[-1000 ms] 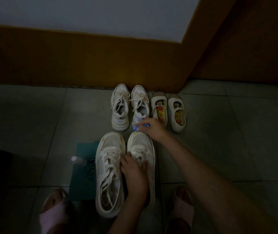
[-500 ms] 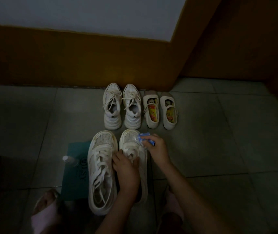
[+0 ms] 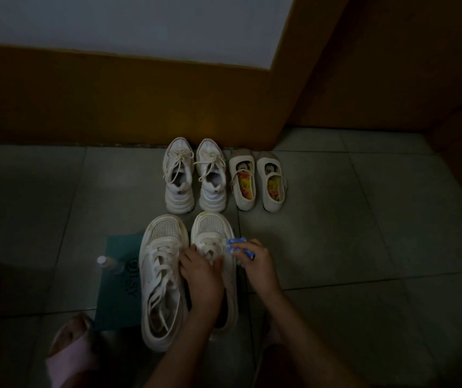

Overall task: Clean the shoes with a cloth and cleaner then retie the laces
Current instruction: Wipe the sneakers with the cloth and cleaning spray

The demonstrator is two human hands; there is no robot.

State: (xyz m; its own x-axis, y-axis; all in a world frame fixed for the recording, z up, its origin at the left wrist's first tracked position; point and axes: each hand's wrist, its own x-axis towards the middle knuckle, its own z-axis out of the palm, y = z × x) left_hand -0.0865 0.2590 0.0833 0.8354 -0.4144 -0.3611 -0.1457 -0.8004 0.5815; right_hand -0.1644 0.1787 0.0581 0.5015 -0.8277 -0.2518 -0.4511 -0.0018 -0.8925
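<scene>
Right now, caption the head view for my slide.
Left hand steadies a white sneaker while right hand holds blue cloth against its side.

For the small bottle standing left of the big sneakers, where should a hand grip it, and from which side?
Likely around its clear body below the white cap, from the left: the bottle stands upright and the large sneaker sits close on its right.

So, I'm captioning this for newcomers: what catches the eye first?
The left hand holds a cream lace-up sneaker at centre front while the right hand presses a blue patterned cloth to its side. Its matching sneaker stands beside it; white sneakers and cartoon-lined strap shoes line the brown wall behind.
</scene>
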